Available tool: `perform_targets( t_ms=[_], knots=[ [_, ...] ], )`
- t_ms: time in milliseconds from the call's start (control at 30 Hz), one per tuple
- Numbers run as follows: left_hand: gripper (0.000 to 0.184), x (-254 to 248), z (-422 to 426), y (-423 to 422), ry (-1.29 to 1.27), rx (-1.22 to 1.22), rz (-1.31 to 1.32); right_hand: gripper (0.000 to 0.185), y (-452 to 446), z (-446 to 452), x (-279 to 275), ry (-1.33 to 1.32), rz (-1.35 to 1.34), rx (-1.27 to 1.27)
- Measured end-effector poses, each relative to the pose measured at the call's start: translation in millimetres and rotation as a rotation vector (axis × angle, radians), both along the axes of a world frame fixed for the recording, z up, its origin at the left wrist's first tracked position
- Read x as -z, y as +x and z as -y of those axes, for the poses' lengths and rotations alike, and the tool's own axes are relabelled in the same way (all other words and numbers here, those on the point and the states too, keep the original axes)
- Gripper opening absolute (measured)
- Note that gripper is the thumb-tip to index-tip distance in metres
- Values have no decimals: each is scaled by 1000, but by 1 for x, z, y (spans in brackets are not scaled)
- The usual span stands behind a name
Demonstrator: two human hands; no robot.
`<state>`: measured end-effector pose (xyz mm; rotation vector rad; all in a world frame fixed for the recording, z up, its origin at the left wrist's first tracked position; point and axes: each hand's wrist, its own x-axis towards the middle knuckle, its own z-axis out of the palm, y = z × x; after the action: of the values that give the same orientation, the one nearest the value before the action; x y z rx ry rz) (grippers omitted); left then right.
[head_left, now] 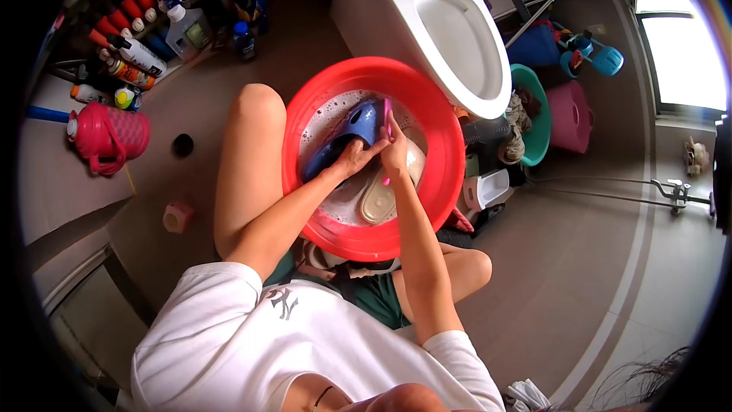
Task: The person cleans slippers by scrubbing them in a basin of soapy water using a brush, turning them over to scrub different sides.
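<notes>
A red basin point(447, 153) with soapy water stands between my knees. My left hand point(355, 159) grips a blue clog point(343, 137) at its opening, and some of its fingers are hidden inside. The clog is tilted above the suds. Right beside it, my right hand point(394, 151) is closed around a pink brush point(387, 109), held upright against the clog's edge. The brush's bristles are hidden from me. A beige slipper point(377, 197) lies in the water below my hands, sole up, partly covered by my right forearm.
A white toilet point(427, 23) stands just beyond the basin. To the right are a green tub point(538, 126) with cloths and a pink bucket point(570, 117). Bottles point(141, 55) line the left, near a pink thermos jug point(114, 136). A pink cup-like object point(177, 218) sits on the floor.
</notes>
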<state>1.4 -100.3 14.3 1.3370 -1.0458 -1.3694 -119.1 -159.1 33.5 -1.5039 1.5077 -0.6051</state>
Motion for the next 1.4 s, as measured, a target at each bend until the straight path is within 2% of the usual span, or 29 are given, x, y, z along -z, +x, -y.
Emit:
perform_targets(
  t_ms=[33,133,167,267,333,400,433,467,533,633,733,767,800,867,933,967,1033,1067,1133,1200,1267,1333,1400],
  knots=[
    [66,7,1,-4,-46,-25,0,51,-1,0,-12,197,62,30],
    [61,22,0,-18,-161,-75,39,52,-8,-9,-38,388,490,197],
    [59,25,-2,-21,-194,-86,60,50,-8,-16,-44,373,501,252],
    [63,17,4,-16,73,-72,-89,46,-29,-29,4,-43,-17,82],
    [69,35,14,-15,311,-88,-165,41,-4,-57,-11,-442,-87,11],
    [67,49,17,-16,309,-183,-626,41,20,-91,-43,-283,-109,50],
    [66,29,14,-12,341,-240,-785,41,28,-109,-54,-270,-69,34],
    [65,48,19,-12,352,-208,-869,42,31,-125,-57,-162,-137,43],
    [66,32,17,-14,279,-263,-865,46,30,-143,-56,-224,-166,6],
    [64,14,8,-15,344,-264,-949,50,25,-122,-49,-315,-218,-46],
    [71,31,13,-8,396,-258,-1055,52,32,-97,-50,-159,-330,-79],
    [72,39,14,-8,427,-260,-1052,51,32,-91,-40,-202,-330,-89],
    [73,24,13,-7,451,-315,-999,51,31,-85,-30,-229,-321,-81],
    [71,29,11,-8,438,-210,-1085,53,30,-69,-14,-280,-303,-70],
    [68,39,7,-21,453,-227,-1162,49,35,-34,-12,-241,-367,22],
    [72,44,6,-21,404,-157,-1228,47,36,-19,-12,-218,-398,18],
    [74,63,11,-25,344,-172,-1213,44,34,-3,-10,-219,-380,14],
    [74,68,13,-27,343,-164,-1209,45,34,-3,-8,-219,-351,42],
    [69,40,9,-21,407,-147,-1246,46,33,-15,-7,-218,-308,91],
    [70,41,9,-20,360,-159,-1210,48,28,-36,6,-358,-217,5],
    [68,50,6,-16,462,-123,-1242,51,29,-66,-3,-318,-149,30],
    [67,57,12,-16,491,-180,-1158,53,32,-94,-15,-309,-122,20],
    [67,50,10,-18,503,-208,-1092,55,29,-119,-32,-111,-98,8]
  ],
)
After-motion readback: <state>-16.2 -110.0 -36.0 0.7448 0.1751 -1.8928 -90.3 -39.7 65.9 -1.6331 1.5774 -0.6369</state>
